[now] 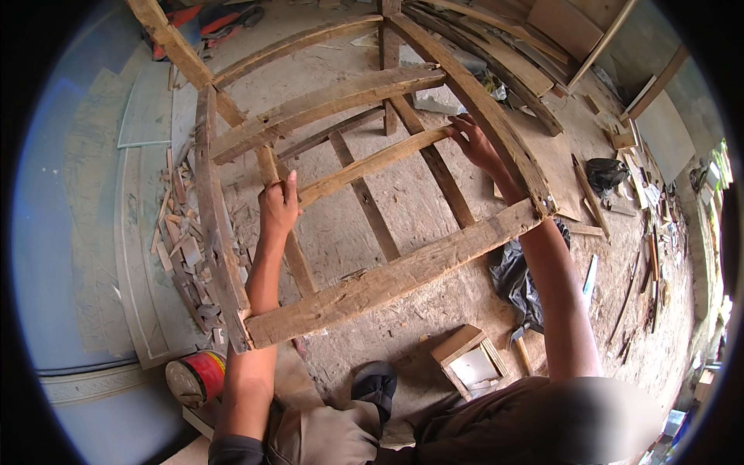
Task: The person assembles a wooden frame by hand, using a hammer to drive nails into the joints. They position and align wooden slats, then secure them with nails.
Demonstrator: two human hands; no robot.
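Note:
A rough wooden frame of old, worn beams stands in front of me, with crosspieces low down inside it. Both of my arms reach through it past the near rail. Between my hands a narrow wooden slat spans the opening, tilted up to the right. My left hand is closed around its left end, thumb pointing up. At the other end, beside the curved right beam, my right hand grips the slat with bent fingers. Whether the slat's ends touch the frame is hidden by my hands.
Below the near rail lie an open wooden box, a hammer and a black plastic bag. A red tin stands at lower left. Scrap wood lines the left wall; boards lean at far right.

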